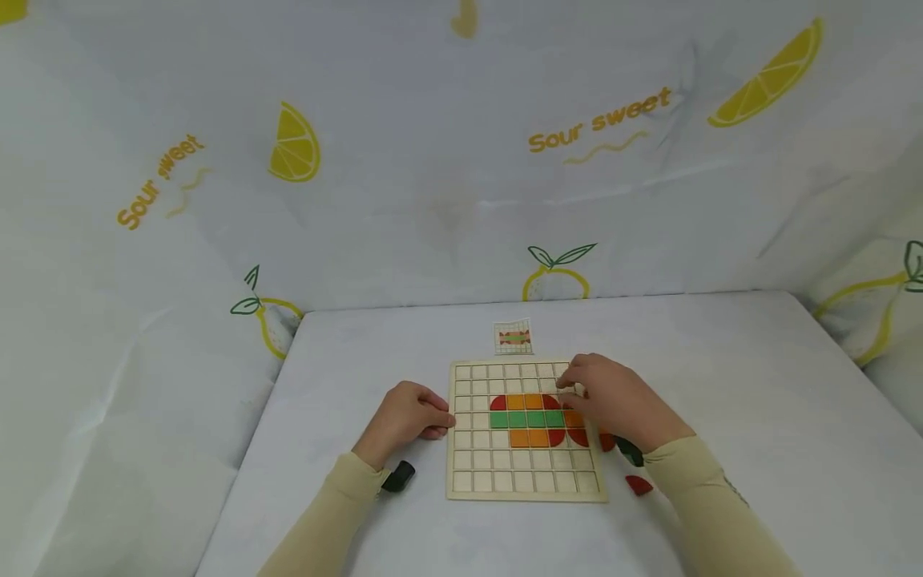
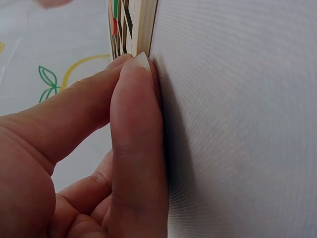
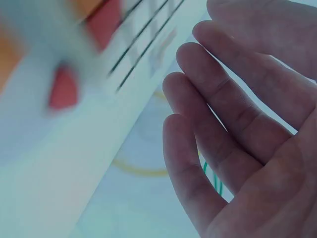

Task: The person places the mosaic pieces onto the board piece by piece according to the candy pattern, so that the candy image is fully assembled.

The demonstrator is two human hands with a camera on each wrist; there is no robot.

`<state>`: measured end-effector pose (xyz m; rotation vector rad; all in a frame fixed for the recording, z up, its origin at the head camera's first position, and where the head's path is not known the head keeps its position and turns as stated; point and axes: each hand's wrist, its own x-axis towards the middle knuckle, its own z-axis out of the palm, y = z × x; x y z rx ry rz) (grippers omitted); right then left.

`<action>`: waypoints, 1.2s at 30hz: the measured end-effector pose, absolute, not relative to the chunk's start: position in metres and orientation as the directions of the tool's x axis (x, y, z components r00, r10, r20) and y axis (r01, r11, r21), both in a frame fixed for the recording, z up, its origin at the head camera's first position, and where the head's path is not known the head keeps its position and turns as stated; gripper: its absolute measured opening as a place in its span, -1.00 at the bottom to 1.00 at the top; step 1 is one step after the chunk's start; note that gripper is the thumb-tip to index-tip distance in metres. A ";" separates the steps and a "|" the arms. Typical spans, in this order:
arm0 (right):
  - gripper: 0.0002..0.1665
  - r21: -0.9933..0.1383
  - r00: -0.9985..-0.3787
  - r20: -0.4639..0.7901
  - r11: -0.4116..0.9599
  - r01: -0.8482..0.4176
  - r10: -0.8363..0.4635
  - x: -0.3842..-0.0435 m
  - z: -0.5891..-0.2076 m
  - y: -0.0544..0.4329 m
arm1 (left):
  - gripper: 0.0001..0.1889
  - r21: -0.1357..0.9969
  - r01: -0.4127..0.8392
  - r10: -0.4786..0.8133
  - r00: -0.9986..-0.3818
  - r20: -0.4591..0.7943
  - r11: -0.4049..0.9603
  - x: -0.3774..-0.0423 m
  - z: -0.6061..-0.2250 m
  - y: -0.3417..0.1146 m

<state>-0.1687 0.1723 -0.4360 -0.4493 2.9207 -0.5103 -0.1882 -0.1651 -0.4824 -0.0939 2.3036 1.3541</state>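
A wooden grid board [image 1: 526, 481] lies in the middle of the white table. Red, orange and green tiles [image 1: 535, 419] fill its central cells. My left hand [image 1: 438, 421] rests on the table at the board's left side. In the left wrist view, thumb and forefinger tips [image 2: 134, 63] press against the board's edge [image 2: 144, 27]. My right hand [image 1: 571, 385] hovers over the board's right part, hiding some tiles. Its fingers [image 3: 198, 99] are straight and relaxed in the right wrist view, with nothing seen in them, beside the blurred board [image 3: 143, 69].
A small pattern card [image 1: 513, 336] lies just behind the board. Loose red pieces [image 1: 638, 484] lie on the table to the board's right, near my right forearm. Lemon-print cloth walls [image 1: 433, 160] enclose the table on three sides.
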 end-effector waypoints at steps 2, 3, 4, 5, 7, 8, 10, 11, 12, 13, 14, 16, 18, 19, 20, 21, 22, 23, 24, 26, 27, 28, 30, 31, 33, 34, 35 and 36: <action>-0.85 -0.333 -0.950 -0.102 0.910 -0.248 -0.296 -0.160 -0.436 0.186 | -0.74 0.808 -0.282 0.170 -0.891 -0.420 0.518 -0.188 -0.482 -0.165; -0.85 -0.323 -0.951 -0.105 0.914 -0.244 -0.291 -0.156 -0.436 0.193 | -0.74 0.807 -0.281 0.170 -0.892 -0.419 0.519 -0.188 -0.482 -0.165; -0.86 -0.313 -0.953 -0.108 0.920 -0.238 -0.283 -0.151 -0.437 0.200 | -0.74 0.807 -0.279 0.170 -0.892 -0.419 0.521 -0.188 -0.482 -0.164; -0.86 -0.307 -0.955 -0.116 0.924 -0.227 -0.273 -0.147 -0.437 0.206 | -0.74 0.806 -0.280 0.169 -0.892 -0.420 0.522 -0.188 -0.482 -0.164; -0.86 -0.289 -0.959 -0.114 0.932 -0.216 -0.258 -0.137 -0.437 0.216 | -0.73 0.805 -0.282 0.168 -0.891 -0.421 0.521 -0.188 -0.482 -0.164; -0.86 -0.280 -0.961 -0.114 0.936 -0.213 -0.253 -0.133 -0.438 0.221 | -0.73 0.806 -0.284 0.168 -0.891 -0.423 0.520 -0.188 -0.482 -0.164; -0.86 -0.265 -0.962 -0.109 0.940 -0.214 -0.250 -0.125 -0.438 0.228 | -0.72 0.806 -0.283 0.169 -0.891 -0.422 0.520 -0.187 -0.482 -0.164; -0.85 -0.258 -0.963 -0.107 0.942 -0.215 -0.249 -0.121 -0.438 0.231 | -0.71 0.805 -0.283 0.168 -0.891 -0.421 0.521 -0.187 -0.482 -0.164; -0.85 -0.251 -0.963 -0.106 0.944 -0.216 -0.248 -0.118 -0.438 0.234 | -0.71 0.805 -0.282 0.168 -0.891 -0.421 0.522 -0.187 -0.482 -0.164; -0.85 -0.247 -0.963 -0.108 0.945 -0.214 -0.246 -0.115 -0.439 0.236 | -0.71 0.805 -0.281 0.168 -0.892 -0.420 0.523 -0.187 -0.482 -0.164; -0.85 -0.244 -0.964 -0.111 0.947 -0.210 -0.242 -0.113 -0.440 0.237 | -0.71 0.805 -0.279 0.168 -0.892 -0.419 0.524 -0.187 -0.482 -0.165; -0.84 -0.240 -0.966 -0.119 0.951 -0.196 -0.230 -0.110 -0.442 0.240 | -0.72 0.803 -0.281 0.166 -0.892 -0.420 0.525 -0.187 -0.482 -0.165; -0.83 -0.240 -0.967 -0.127 0.953 -0.186 -0.221 -0.108 -0.445 0.240 | -0.72 0.803 -0.280 0.167 -0.892 -0.420 0.526 -0.188 -0.482 -0.165; -0.83 -0.240 -0.967 -0.127 0.953 -0.184 -0.219 -0.107 -0.446 0.240 | -0.72 0.803 -0.280 0.167 -0.892 -0.420 0.526 -0.188 -0.482 -0.164; -0.83 -0.244 -0.968 -0.128 0.953 -0.181 -0.216 -0.106 -0.447 0.240 | -0.72 0.803 -0.280 0.168 -0.891 -0.421 0.527 -0.188 -0.482 -0.164; -0.82 -0.249 -0.968 -0.124 0.951 -0.183 -0.219 -0.105 -0.448 0.239 | -0.73 0.804 -0.277 0.171 -0.891 -0.420 0.526 -0.188 -0.482 -0.164; -0.81 -0.255 -0.967 -0.118 0.948 -0.191 -0.226 -0.105 -0.449 0.238 | -0.73 0.805 -0.274 0.173 -0.892 -0.417 0.526 -0.188 -0.482 -0.164; -0.81 -0.262 -0.966 -0.115 0.945 -0.197 -0.233 -0.105 -0.449 0.236 | -0.73 0.807 -0.271 0.176 -0.893 -0.414 0.524 -0.188 -0.482 -0.165; -0.80 -0.265 -0.964 -0.103 0.941 -0.209 -0.243 -0.105 -0.450 0.234 | -0.74 0.810 -0.267 0.179 -0.894 -0.410 0.522 -0.189 -0.482 -0.165; -0.79 -0.275 -0.960 -0.095 0.934 -0.229 -0.263 -0.106 -0.450 0.231 | -0.74 0.814 -0.263 0.184 -0.895 -0.406 0.518 -0.189 -0.482 -0.165; -0.77 -0.275 -0.957 -0.087 0.931 -0.242 -0.275 -0.106 -0.451 0.229 | -0.75 0.816 -0.260 0.187 -0.896 -0.404 0.516 -0.189 -0.482 -0.165; -0.75 -0.273 -0.955 -0.082 0.928 -0.255 -0.286 -0.106 -0.452 0.227 | -0.75 0.818 -0.258 0.189 -0.896 -0.402 0.515 -0.188 -0.482 -0.166; -0.71 -0.266 -0.949 -0.069 0.923 -0.279 -0.306 -0.107 -0.454 0.223 | -0.74 0.819 -0.257 0.192 -0.896 -0.401 0.513 -0.188 -0.482 -0.166; -0.70 -0.266 -0.946 -0.068 0.920 -0.289 -0.317 -0.107 -0.455 0.222 | -0.74 0.819 -0.258 0.192 -0.895 -0.402 0.512 -0.188 -0.482 -0.165; -0.68 -0.255 -0.940 -0.050 0.915 -0.314 -0.337 -0.108 -0.457 0.220 | -0.74 0.821 -0.259 0.193 -0.895 -0.403 0.509 -0.187 -0.481 -0.165; -0.68 -0.253 -0.938 -0.046 0.912 -0.323 -0.345 -0.108 -0.457 0.220 | -0.74 0.821 -0.259 0.194 -0.895 -0.402 0.509 -0.187 -0.481 -0.165; -0.69 -0.249 -0.935 -0.045 0.911 -0.330 -0.351 -0.108 -0.458 0.219 | -0.74 0.820 -0.260 0.193 -0.895 -0.403 0.509 -0.186 -0.480 -0.165; -0.70 -0.244 -0.935 -0.049 0.911 -0.331 -0.353 -0.109 -0.459 0.219 | -0.74 0.820 -0.260 0.192 -0.895 -0.403 0.510 -0.186 -0.480 -0.164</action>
